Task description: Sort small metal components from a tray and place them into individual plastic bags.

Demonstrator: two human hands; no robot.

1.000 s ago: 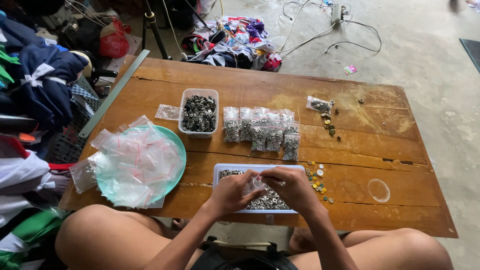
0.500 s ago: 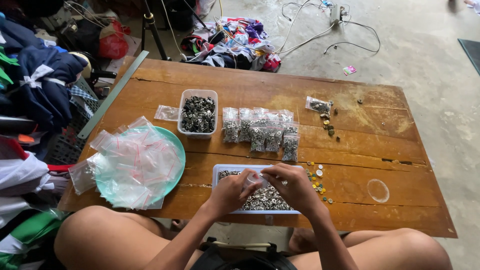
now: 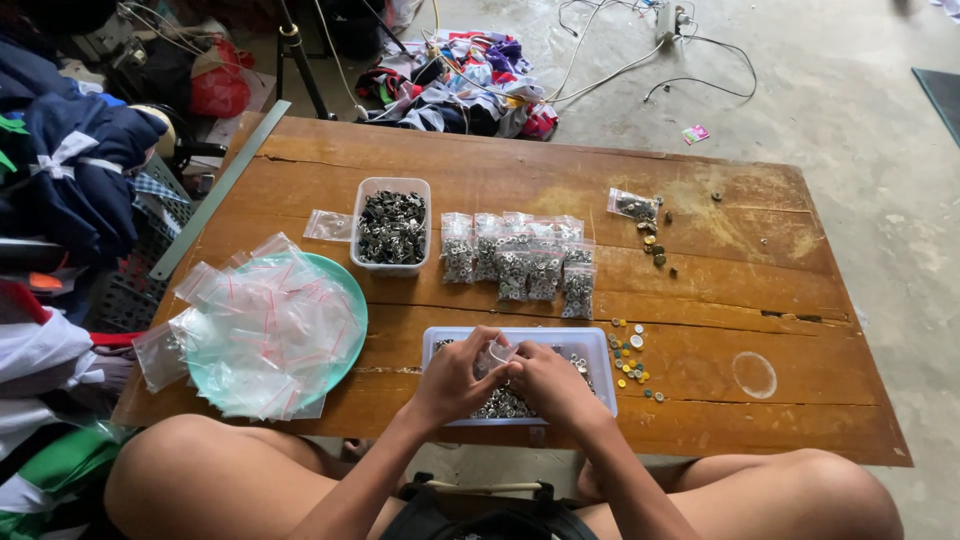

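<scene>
My left hand and my right hand meet over a clear plastic tray of small metal parts at the table's near edge. Together they pinch a small clear zip bag between the fingertips. Just beyond the tray lies a cluster of filled small bags of metal parts. A second clear container full of dark metal parts stands further back on the left. A pile of empty zip bags rests on a teal plate to my left.
Small yellow and silver pieces lie loose right of the tray. Another small bag and scattered bits sit at the back right. A clear round lid lies near the right. Clothes and cables crowd the floor around the wooden table.
My hands have stayed over the tray, shifting only slightly toward each other around the small bag. Nothing else on the table has moved.
</scene>
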